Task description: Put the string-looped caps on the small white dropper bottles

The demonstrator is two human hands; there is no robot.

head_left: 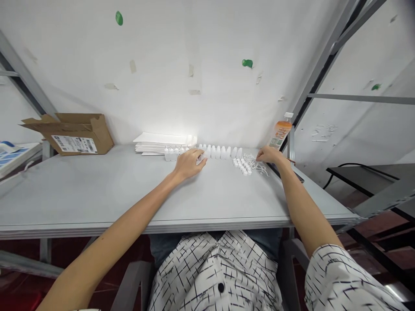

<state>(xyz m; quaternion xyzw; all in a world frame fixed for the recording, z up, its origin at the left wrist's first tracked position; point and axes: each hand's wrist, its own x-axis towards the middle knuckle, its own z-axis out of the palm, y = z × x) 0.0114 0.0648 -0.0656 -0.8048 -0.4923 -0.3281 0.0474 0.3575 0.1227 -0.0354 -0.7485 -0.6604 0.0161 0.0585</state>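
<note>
Small white plastic bottles (223, 153) stand in a row along the back of the table. My left hand (189, 164) is at the row, its fingers and thumb curved around one small bottle that they mostly hide. To its left, more small bottles (169, 154) with narrow tops stand side by side. My right hand (270, 154) reaches into a loose pile of thin white strands (256, 165), fingertips pressed together; what they pinch is too small to make out. Between the hands, small white caps (242, 166) lie grouped in short rows beside the strands.
A stack of flat white cardboard (158, 142) lies behind the left bottles. An open brown carton (79, 136) stands at the back left. An orange drink bottle (281, 131) and a dark flat object (298, 176) are by my right arm. The grey table (106, 190) meets a white wall.
</note>
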